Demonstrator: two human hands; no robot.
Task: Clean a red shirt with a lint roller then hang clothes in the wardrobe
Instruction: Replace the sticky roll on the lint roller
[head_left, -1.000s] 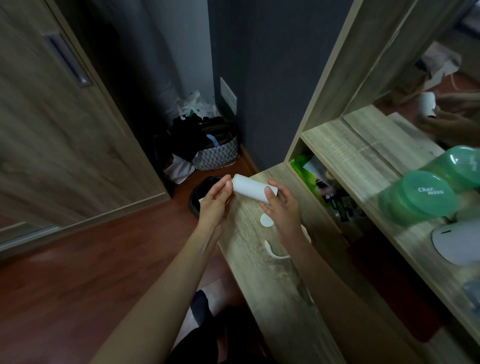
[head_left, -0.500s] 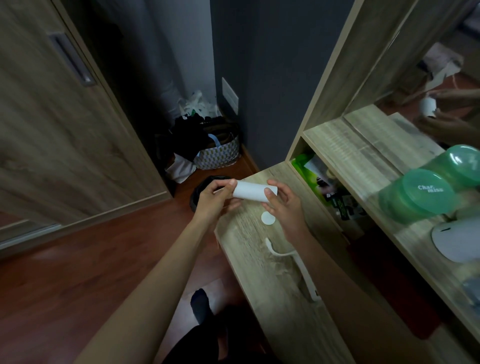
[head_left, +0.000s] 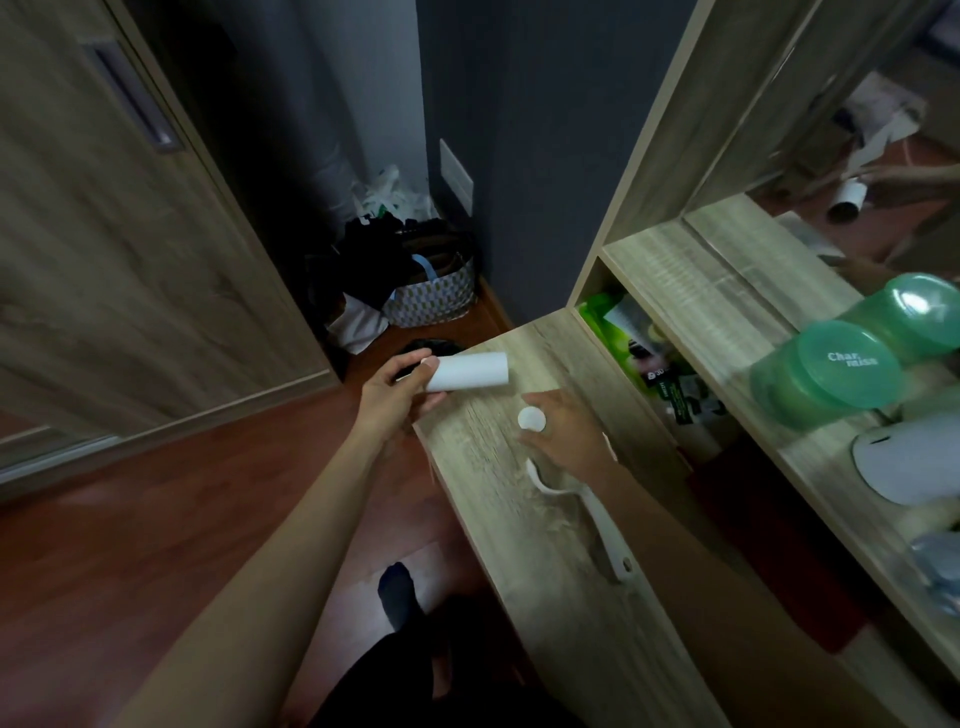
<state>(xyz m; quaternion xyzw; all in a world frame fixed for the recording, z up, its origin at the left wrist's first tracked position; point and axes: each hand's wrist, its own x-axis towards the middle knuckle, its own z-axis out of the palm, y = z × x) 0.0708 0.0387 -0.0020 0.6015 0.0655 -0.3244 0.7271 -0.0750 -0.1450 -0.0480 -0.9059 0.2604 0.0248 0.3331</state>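
Wood-grain wardrobe door (head_left: 156, 249) is seen at the far left, a patterned woven basket of dark clothes (head_left: 434, 299) on the floor beside it. A white cylindrical lint roll (head_left: 467, 371) is gripped at its left end by the left hand (head_left: 392, 397) above the edge of the pale wooden desk top (head_left: 493, 519). Further right, a small white round cap (head_left: 531, 419) is flanked by thumb and fingers of the right hand (head_left: 569, 434), whether pinched cannot be told, and a white plastic roller handle (head_left: 589, 512) is laid flat on the desk by that wrist.
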